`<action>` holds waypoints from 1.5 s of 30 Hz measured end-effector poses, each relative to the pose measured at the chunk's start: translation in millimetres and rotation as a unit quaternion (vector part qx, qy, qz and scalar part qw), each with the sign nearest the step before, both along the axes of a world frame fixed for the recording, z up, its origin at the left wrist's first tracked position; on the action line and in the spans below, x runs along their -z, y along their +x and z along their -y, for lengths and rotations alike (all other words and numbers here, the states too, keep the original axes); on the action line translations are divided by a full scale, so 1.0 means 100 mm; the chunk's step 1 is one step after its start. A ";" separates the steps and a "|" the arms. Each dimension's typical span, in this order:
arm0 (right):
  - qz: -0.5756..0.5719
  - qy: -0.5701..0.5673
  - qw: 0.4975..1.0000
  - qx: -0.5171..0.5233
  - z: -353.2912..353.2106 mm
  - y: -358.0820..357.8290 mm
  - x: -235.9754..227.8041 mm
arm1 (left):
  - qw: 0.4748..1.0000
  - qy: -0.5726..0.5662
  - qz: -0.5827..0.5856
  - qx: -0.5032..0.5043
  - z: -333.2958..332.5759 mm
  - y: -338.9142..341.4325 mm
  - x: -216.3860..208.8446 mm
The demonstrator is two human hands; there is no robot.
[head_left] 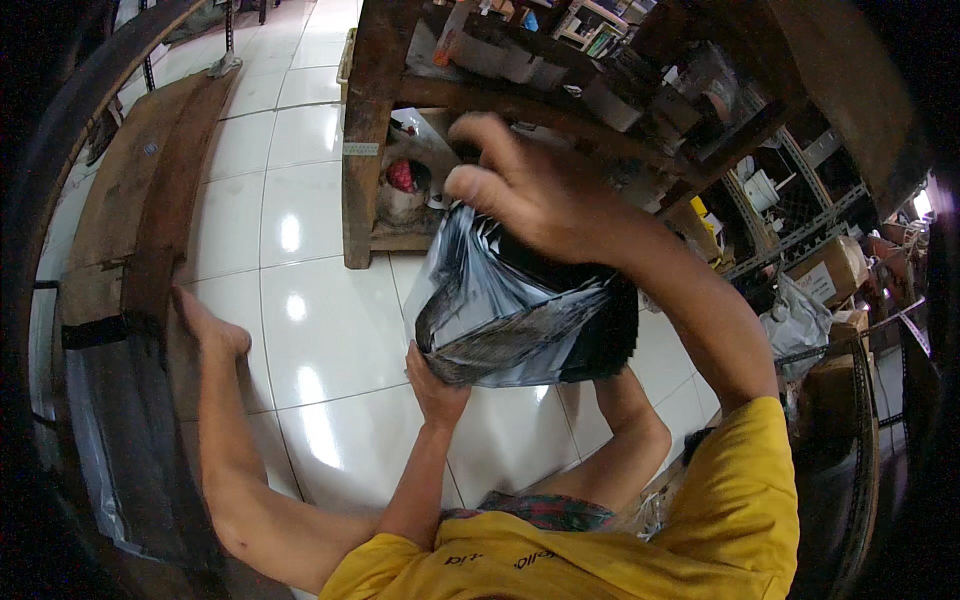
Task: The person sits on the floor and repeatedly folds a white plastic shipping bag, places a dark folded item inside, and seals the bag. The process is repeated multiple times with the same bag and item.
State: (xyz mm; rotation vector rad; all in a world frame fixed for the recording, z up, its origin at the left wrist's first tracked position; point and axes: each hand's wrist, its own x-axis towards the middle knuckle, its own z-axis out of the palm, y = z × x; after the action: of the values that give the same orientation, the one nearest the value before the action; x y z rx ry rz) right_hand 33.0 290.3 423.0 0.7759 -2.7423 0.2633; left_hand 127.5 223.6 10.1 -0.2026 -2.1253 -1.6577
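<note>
A glossy black plastic bag (pixel 520 335), creased and catching white reflections, is in front of me above the floor. Its right edge is jagged, as on a bundle of several sheets. My left hand (pixel 436 388) grips its lower left corner from below, with part of the fingers hidden under the plastic. Over the top of the bag reaches my right hand (pixel 515 190), slightly blurred. Its thumb and forefinger stand apart with nothing seen between them; the palm hides some of the plastic behind it.
A heavy wooden workbench (pixel 365 180) with cluttered shelves stands ahead. On the left lies a long wooden bench (pixel 130 190). Metal racks at right hold cardboard boxes (pixel 835 272) and a pale plastic bag (pixel 797 325). White tiles (pixel 310 350) cover the floor around my bare legs.
</note>
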 end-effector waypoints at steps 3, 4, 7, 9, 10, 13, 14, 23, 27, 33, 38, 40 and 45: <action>-0.055 0.032 0.998 -0.027 -0.05 0.03 0.06 | 1.000 -0.020 -0.016 -0.002 0.00 -0.06 0.01; -0.077 0.067 0.994 -0.048 -0.05 0.00 0.12 | 1.000 -0.019 -0.013 0.005 0.02 -0.06 0.02; 0.028 -0.059 0.998 -0.015 0.00 -0.04 -0.02 | 1.000 -0.011 0.004 0.009 0.03 -0.04 0.02; 0.046 -0.164 0.985 -0.033 0.07 -0.07 -0.03 | 1.000 -0.013 -0.024 0.007 0.04 -0.08 -0.02; 0.005 -0.029 0.998 -0.050 0.11 -0.07 0.13 | 0.999 -0.015 -0.037 0.007 0.05 -0.09 -0.06; 0.041 -0.070 0.996 -0.035 0.15 -0.12 0.02 | 0.999 0.004 -0.043 -0.013 0.03 -0.08 -0.23; 0.015 -0.052 0.997 -0.047 0.13 -0.18 0.15 | 0.999 0.019 -0.037 0.000 0.00 -0.10 -0.18; 0.005 -0.087 0.995 -0.053 -0.04 -0.20 0.02 | 1.000 -0.014 0.016 -0.003 0.03 -0.08 -0.18; -0.083 0.042 0.995 -0.031 0.00 -0.13 0.01 | 1.000 -0.009 0.026 -0.009 0.03 -0.08 -0.15; -0.205 0.146 0.967 -0.025 -0.39 0.13 -0.26 | 0.998 0.012 0.050 0.021 0.06 -0.09 -0.15; -0.109 0.145 0.979 0.091 -0.54 0.16 0.09 | 0.999 -0.005 0.040 0.028 0.03 -0.09 -0.19; 0.006 0.097 0.991 0.093 -0.35 0.19 -0.34 | 0.999 -0.023 0.029 0.008 0.11 -0.14 -0.20; -0.109 0.008 0.993 0.045 -0.41 0.10 -0.02 | 0.996 -0.020 0.073 0.043 0.05 -0.11 -0.23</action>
State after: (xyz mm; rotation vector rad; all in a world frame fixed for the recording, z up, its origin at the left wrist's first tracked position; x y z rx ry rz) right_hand 42.6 331.7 425.4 0.6413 -2.5670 0.1303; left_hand 116.0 218.2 33.4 -0.1943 -2.2892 -1.7264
